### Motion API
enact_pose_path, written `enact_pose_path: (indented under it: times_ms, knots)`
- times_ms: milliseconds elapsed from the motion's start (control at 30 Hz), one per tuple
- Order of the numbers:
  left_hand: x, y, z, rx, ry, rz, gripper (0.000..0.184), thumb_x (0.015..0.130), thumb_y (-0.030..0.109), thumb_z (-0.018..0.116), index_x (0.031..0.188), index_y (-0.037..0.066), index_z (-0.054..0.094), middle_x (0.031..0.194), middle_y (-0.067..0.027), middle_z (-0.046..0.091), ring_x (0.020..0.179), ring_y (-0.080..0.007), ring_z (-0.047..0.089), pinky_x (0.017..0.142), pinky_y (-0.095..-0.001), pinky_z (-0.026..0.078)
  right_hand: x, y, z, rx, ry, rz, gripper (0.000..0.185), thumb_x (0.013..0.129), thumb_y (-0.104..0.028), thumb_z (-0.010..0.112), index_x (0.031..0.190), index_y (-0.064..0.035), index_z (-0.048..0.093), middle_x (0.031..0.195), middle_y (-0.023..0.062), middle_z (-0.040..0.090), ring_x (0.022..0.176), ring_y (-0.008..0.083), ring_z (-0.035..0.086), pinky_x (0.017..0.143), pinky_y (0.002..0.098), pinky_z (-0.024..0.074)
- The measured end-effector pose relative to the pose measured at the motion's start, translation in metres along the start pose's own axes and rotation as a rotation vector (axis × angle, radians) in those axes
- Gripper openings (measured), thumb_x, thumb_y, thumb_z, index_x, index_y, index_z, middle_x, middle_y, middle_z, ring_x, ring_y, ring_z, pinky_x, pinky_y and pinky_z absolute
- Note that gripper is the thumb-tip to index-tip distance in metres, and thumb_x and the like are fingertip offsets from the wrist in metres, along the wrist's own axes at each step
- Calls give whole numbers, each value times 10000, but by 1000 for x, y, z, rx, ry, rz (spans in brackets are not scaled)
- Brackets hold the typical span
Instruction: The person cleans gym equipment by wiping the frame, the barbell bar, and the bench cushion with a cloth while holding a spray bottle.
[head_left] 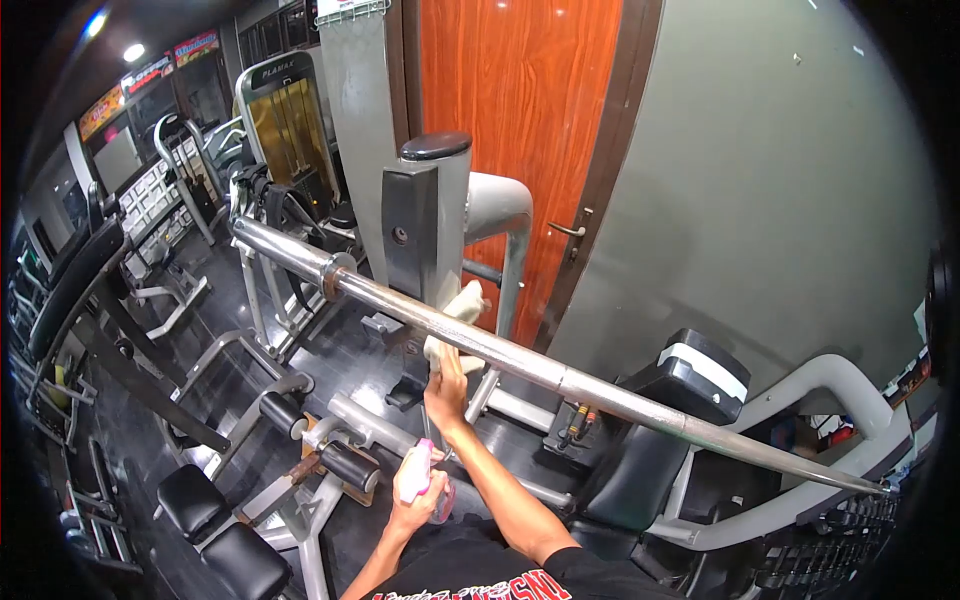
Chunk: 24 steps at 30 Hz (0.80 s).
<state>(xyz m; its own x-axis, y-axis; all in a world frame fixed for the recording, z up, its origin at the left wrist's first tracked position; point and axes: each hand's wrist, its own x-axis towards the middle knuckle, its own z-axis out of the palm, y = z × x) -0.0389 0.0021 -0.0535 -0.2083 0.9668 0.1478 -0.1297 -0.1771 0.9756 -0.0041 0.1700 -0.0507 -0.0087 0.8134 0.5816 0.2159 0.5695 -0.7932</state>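
Pale cloth (464, 302) lies directly ahead of the nearer right hand (446, 393), fingers pressed together on it, and extends behind the slanting steel bar (560, 374), while the left hand (407, 512) grasps a pink-and-white bottle (414, 482)

Ceiling lights (134, 51) glared white at the upper left, the outermost one fringed with blue, while the room's far left side looked dim. The barbell (450, 325) carried bright streaks along its metal, and the glossy dark floor (340, 365) threw back pale reflections. Small highlights dotted the wooden door (515, 150); soft shadows lay on the grey wall (780, 200). Fisheye distortion bowed the edges, corners fell to black, and distant signs (148, 74) appeared soft.
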Motion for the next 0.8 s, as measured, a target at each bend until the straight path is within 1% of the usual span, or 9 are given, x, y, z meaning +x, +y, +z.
enact_pose_path:
  times_ms: [200, 267, 333, 400, 533, 600, 667, 700, 800]
  knots:
    - [-1, 1, -1, 2, -6, 21, 247, 820, -68, 548, 1056, -29, 488, 918, -63, 539, 638, -95, 577, 607, -238, 483, -115, 86, -6, -72, -265, 167, 496, 791, 28, 441, 1284, -17, 445, 1296, 216, 458, 1184, 334, 461, 982, 389, 400]
    - [-2, 5, -3, 5, -13, 10, 245, 821, -68, 547, 1055, -26, 489, 888, -57, 543, 633, -94, 575, 605, -237, 480, -123, 99, -19, -66, -510, 719, 366, 878, -90, 392, 1218, -16, 506, 1106, 215, 591, 1003, 310, 597, 853, 363, 456]
    - [-2, 10, 0, 57, 4, 55, 246, 824, -65, 551, 1058, -26, 487, 879, -53, 536, 633, -93, 573, 604, -236, 476, -127, 127, -26, 33, -344, 725, 343, 901, -123, 394, 1196, 5, 512, 1018, 217, 622, 944, 295, 615, 803, 374, 454]
    - [-4, 15, 1, 9, 4, 36, 241, 828, -60, 555, 1057, -25, 489, 916, -56, 524, 641, -97, 575, 604, -239, 477, -97, 102, -30, 136, 56, 423, 338, 905, -120, 407, 1201, 7, 509, 975, 200, 640, 927, 304, 621, 797, 394, 455]
    - [-9, 4, -3, 7, 31, 41, 260, 826, -58, 559, 1077, -31, 497, 970, -68, 514, 651, -111, 582, 609, -245, 489, 0, 3, -45, 459, -4, 646, 397, 924, -121, 433, 1302, 1, 428, 979, 104, 600, 892, 221, 557, 771, 340, 428]
    - [-12, 7, -3, 79, 0, 34, 282, 822, -56, 560, 1096, -36, 492, 991, -75, 509, 659, -114, 584, 607, -245, 495, 20, 18, -21, 291, -20, 280, 421, 902, -78, 437, 1301, 48, 390, 1279, 238, 469, 1200, 307, 449, 991, 370, 348]
    - [-15, 2, -4, 45, 12, 20, 283, 821, -55, 560, 1096, -38, 492, 999, -78, 507, 663, -115, 585, 602, -247, 496, 37, 1, -7, -49, 99, -160, 393, 908, -111, 437, 1288, -10, 429, 926, 162, 592, 851, 345, 553, 751, 408, 409]
    - [-18, 0, -5, 10, 26, 9, 284, 820, -53, 560, 1096, -39, 492, 1006, -81, 505, 667, -117, 586, 597, -248, 497, 35, 3, -3, -110, -129, -15, 384, 897, -113, 447, 1260, 10, 438, 1003, 240, 570, 933, 406, 534, 810, 426, 405]
    - [-21, 3, -6, 26, 70, 19, 276, 821, -51, 559, 1089, -45, 495, 1007, -82, 504, 665, -113, 583, 592, -249, 499, 7, 13, 3, -36, 13, -211, 420, 798, 39, 471, 1217, 13, 475, 1172, 275, 505, 1133, 422, 467, 979, 433, 364]
